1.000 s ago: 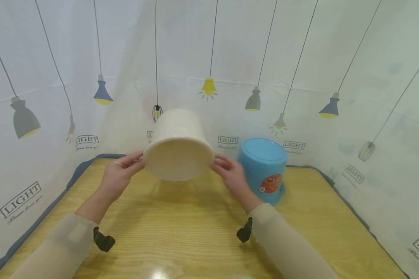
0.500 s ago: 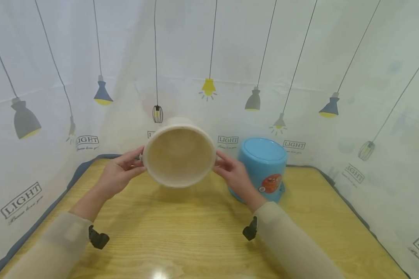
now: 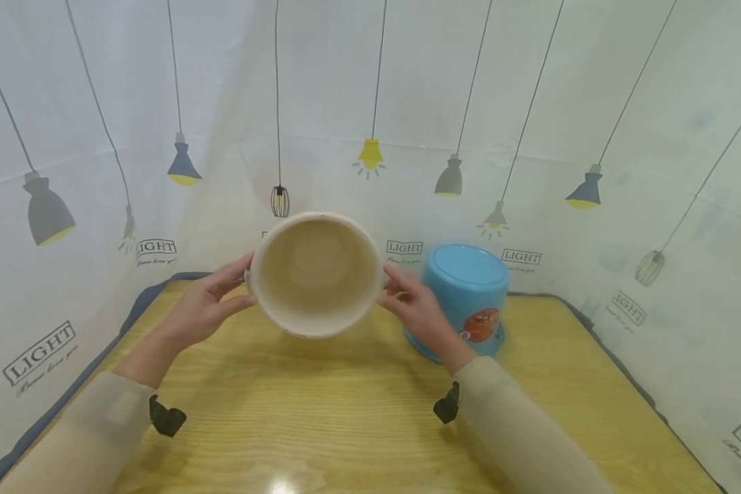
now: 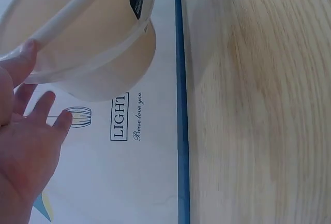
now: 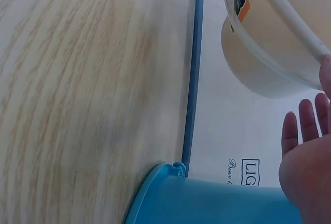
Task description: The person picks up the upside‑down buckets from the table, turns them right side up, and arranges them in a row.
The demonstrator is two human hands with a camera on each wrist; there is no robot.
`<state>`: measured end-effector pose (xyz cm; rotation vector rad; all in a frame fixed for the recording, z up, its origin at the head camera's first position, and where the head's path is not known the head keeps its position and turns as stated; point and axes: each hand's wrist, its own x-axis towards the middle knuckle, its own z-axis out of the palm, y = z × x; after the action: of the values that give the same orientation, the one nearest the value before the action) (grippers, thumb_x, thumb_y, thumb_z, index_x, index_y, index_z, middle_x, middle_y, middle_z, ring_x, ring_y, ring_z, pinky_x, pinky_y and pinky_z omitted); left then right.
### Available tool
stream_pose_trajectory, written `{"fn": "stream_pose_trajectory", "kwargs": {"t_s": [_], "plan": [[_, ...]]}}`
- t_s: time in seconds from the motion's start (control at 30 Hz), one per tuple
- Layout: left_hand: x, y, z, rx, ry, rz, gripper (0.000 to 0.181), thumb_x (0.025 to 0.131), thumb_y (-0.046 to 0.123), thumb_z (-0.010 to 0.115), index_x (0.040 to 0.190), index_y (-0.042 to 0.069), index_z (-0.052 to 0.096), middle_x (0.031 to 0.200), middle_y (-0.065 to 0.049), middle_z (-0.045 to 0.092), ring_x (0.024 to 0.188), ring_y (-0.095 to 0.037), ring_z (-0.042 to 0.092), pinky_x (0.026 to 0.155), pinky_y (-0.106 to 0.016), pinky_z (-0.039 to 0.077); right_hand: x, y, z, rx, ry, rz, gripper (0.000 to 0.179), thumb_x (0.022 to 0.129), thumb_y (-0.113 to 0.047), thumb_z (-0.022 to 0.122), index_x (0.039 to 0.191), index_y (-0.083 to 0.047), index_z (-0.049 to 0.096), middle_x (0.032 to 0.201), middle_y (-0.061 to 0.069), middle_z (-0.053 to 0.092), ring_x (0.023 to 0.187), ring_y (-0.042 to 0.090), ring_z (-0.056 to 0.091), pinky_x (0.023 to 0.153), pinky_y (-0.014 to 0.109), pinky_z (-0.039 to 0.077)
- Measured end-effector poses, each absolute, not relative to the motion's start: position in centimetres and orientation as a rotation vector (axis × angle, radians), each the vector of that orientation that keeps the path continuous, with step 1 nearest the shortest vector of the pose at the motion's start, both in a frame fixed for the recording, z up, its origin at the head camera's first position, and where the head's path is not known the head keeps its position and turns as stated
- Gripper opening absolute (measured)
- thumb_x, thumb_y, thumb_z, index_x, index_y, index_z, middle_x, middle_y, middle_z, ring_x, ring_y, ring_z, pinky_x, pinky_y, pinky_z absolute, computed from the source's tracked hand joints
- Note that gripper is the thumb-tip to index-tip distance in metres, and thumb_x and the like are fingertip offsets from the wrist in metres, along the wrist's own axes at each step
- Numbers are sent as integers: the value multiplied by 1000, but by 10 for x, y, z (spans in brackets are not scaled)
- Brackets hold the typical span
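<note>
Between my two hands a cream plastic bucket (image 3: 315,274) is held above the table, tilted so its open mouth faces me and its inside shows. My left hand (image 3: 204,305) grips the rim at its left side; in the left wrist view the thumb lies on the rim and the other fingers are beneath. On the opposite side my right hand (image 3: 416,309) grips the rim with thumb and fingers. A handle and a dark label (image 4: 136,0) show on the bucket's outer side. Right behind my right hand, a blue bucket (image 3: 466,288) stands upside down on the table.
The wooden table (image 3: 309,412) has a dark blue edge along its back and sides. A white curtain (image 3: 321,82) printed with hanging lamps surrounds it. A red round sticker (image 3: 480,324) is on the blue bucket's side.
The cream bucket has tipped so its mouth turns up toward me, and its inside and bottom now show. Both hands have turned with it. The blue bucket has not moved.
</note>
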<state>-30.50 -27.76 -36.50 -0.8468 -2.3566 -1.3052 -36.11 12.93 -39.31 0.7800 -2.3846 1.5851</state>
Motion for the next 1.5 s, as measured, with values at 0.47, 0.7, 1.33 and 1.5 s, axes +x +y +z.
{"fn": "stream_pose_trajectory", "kwargs": {"t_s": [0.47,0.7,1.33,1.5], "plan": [[-306,-279,-359,-886,-2331,-1585,72,114,8,57,175,32,26,182,-2,31,145,2,57,110,-13,52,-360,129,-388,767,-2449,1813,64,110,-46,66,164,-61,36,173,-4,48,161,28,46,128,59,44],[-309,-278,-350,-791,-2397,-1560,68,117,19,54,175,38,25,183,-1,29,154,-19,54,112,-11,48,-359,125,-381,689,-2471,1803,64,108,-57,64,163,-66,32,168,-4,55,153,30,55,117,65,53],[-332,-271,-349,-586,-2445,-1760,65,119,39,44,178,33,17,174,-19,42,124,11,63,115,-25,55,-379,107,-371,729,-2332,1991,54,115,-48,54,167,-52,39,163,7,60,139,31,68,122,54,53],[-338,-271,-354,-555,-2453,-1771,64,120,39,42,178,30,17,174,-19,42,125,10,61,119,-36,53,-388,101,-375,693,-2341,2025,54,117,-45,53,169,-44,40,168,8,55,141,35,66,118,50,56]]}}
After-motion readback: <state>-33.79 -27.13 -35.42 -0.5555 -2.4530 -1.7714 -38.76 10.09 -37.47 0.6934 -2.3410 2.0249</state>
